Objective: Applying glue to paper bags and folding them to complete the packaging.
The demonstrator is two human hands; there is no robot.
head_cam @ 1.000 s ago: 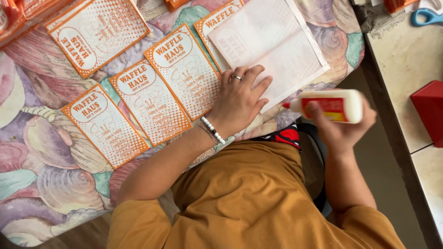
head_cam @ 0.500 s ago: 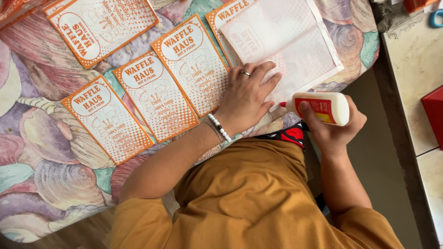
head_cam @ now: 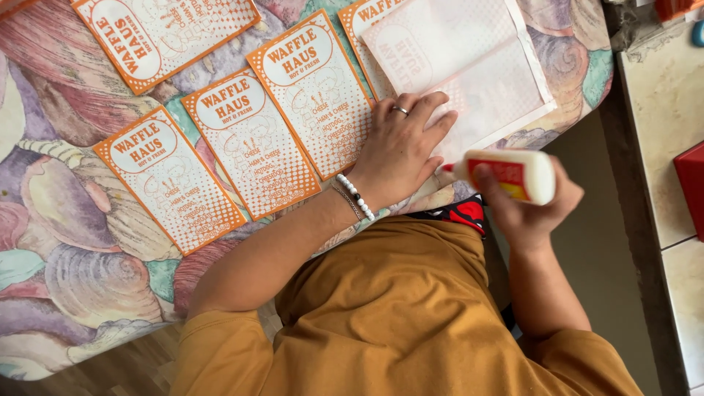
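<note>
My left hand [head_cam: 402, 144] lies flat, fingers spread, on the near edge of a white sheet [head_cam: 462, 70] turned printed side down, with orange print showing through. My right hand [head_cam: 524, 209] grips a white glue bottle [head_cam: 513, 174] with a red and yellow label. The bottle lies sideways, its tip pointing left toward the sheet's near corner, close to my left fingertips. Several orange and white printed cards [head_cam: 253, 139] lie face up in a row to the left of my left hand.
The cards rest on a tablecloth [head_cam: 66, 242] with a large shell pattern. To the right stands a pale stone counter [head_cam: 660, 125] with a red box [head_cam: 693, 187] at its edge. My lap, in a mustard garment, fills the lower middle.
My right hand has brought the glue bottle down and left, closer to the sheet's near corner. My left hand has stayed pressed on the sheet. The view has shifted slightly.
</note>
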